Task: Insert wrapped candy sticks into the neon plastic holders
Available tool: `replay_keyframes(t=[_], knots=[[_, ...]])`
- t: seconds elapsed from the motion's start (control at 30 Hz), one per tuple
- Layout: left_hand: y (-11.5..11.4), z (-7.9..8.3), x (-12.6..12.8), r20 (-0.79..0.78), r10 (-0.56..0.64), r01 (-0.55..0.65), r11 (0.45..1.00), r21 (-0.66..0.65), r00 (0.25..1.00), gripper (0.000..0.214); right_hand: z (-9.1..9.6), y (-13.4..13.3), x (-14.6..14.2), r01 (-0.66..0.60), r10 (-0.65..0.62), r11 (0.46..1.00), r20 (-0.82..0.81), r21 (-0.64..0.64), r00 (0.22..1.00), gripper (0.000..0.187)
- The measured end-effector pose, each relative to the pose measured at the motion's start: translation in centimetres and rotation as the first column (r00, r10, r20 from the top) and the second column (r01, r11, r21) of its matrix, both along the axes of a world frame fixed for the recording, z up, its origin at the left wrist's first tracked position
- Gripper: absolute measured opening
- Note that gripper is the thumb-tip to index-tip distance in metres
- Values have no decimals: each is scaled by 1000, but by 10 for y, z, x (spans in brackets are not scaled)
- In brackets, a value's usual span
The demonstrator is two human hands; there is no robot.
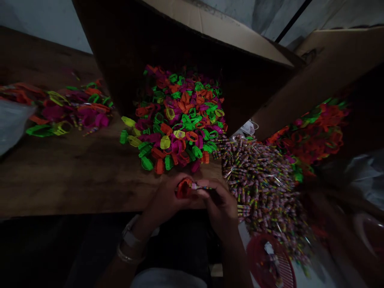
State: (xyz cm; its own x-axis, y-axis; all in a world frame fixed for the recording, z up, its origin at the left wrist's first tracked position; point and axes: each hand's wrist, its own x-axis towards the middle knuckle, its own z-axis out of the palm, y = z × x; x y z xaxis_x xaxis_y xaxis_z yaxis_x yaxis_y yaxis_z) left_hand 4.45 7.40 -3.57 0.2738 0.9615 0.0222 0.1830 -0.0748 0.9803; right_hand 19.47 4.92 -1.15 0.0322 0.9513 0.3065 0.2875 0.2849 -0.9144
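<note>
Close to the table's front edge, my left hand (168, 197) is closed around a red-orange hollow plastic piece (184, 188). My right hand (221, 204) pinches a thin, multicoloured printed stick with a wrapped look (201, 187). The stick's pale end meets the opening of the plastic piece; how deep it reaches inside I cannot tell. Just beyond both hands spreads a heap of similar plastic pieces (183, 120) in green, orange, pink and yellow. A large pile of the small printed sticks (261, 176) lies to the right of my right hand.
Cardboard box walls (255, 68) rise behind and beside the heap. More plastic pieces with sticks (78, 108) lie on the wooden table (90, 172) at left, by a clear plastic bag (12, 126). A red plastic basket (255, 256) stands low right; another colourful heap (318, 136) sits far right.
</note>
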Motion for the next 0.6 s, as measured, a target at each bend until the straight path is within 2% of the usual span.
replay_keyframes(t=[0.17, 0.33, 0.5, 0.6], knots=[[0, 4, -4, 33, -47, 49, 996, -68, 998, 23, -5, 6, 6, 16, -17, 1000, 82, 10, 997, 15], [-2, 0, -5, 59, -107, 116, 979, -169, 992, 23, -10, 9, 9, -18, 19, 1000, 61, -20, 998, 17], [0, -4, 0, 39, -17, 20, 996, -81, 999, 23, -11, 11, 6, -81, 82, 996, 39, -22, 996, 21], [3, -4, 0, -5, 28, -28, 999, -29, 1000, 21, -13, 9, 1, -26, 21, 999, 115, 40, 993, 25]])
